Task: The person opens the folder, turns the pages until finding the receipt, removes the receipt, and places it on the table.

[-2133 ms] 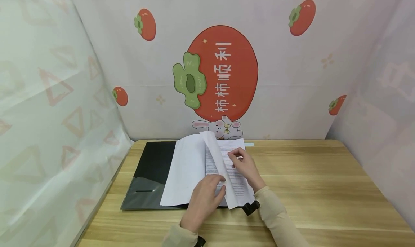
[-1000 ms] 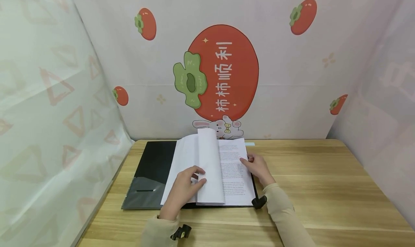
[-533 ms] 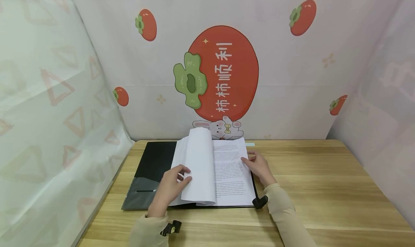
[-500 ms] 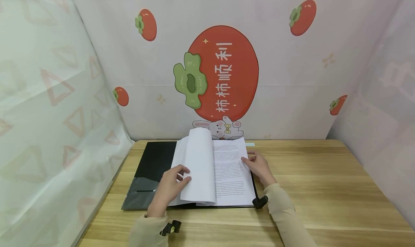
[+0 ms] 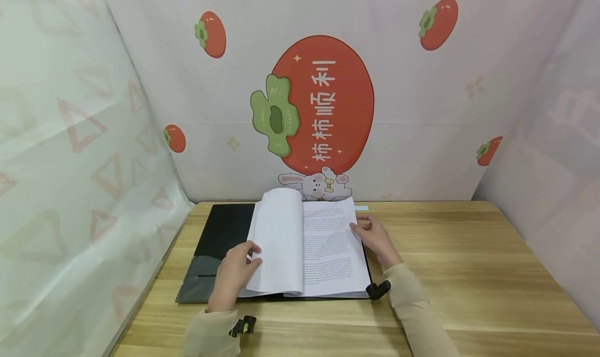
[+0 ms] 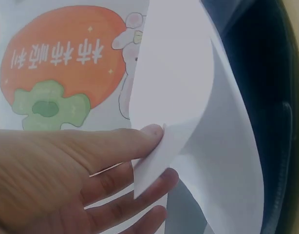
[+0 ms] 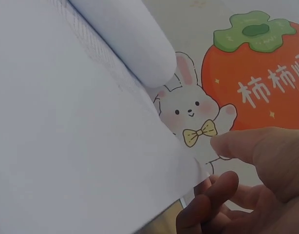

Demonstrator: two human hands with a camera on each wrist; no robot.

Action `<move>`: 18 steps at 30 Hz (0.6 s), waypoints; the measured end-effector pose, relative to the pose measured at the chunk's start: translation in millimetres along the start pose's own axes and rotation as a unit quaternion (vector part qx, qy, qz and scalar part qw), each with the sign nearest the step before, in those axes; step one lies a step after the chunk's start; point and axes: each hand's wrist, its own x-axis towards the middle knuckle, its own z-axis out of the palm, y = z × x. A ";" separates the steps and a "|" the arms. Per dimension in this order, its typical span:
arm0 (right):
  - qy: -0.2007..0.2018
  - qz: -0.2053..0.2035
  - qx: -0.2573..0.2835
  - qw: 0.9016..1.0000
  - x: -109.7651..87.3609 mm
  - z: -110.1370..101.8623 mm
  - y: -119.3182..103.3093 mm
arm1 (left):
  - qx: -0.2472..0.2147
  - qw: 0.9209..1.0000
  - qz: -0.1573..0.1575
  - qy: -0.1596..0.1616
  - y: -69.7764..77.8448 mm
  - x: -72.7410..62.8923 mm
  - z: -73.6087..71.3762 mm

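Note:
A black folder [image 5: 229, 221] lies opened flat on the table, with a stack of white sheets fastened at its middle. My left hand [image 5: 234, 273] pinches the outer edge of a turned sheet [image 5: 280, 237]; in the left wrist view the thumb [image 6: 152, 134] lies on its front and the fingers behind. This sheet bows up at the fold. On the right lies a printed page [image 5: 328, 247], slightly rippled. My right hand [image 5: 375, 237] is at its right edge; in the right wrist view curled fingers [image 7: 222, 187] meet the page's edge, while the thumb stands apart from it.
The folder's left cover has a clear pocket [image 5: 211, 279]. A pale blue tab [image 5: 361, 208] sticks out behind the page. Wooden table [image 5: 450, 273] extends to the right. A white cloth backdrop [image 5: 398, 138] with printed persimmons and a rabbit stands at the back.
My left hand has moved left, carrying the turned sheet over onto the left stack. My right hand has shifted right to the page's edge, and the right page now ripples slightly.

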 end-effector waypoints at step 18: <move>0.000 -0.017 0.029 0.999 0.7 -3.5 5.8 | 0.046 0.999 -0.021 -0.014 -21.0 1.3 5.6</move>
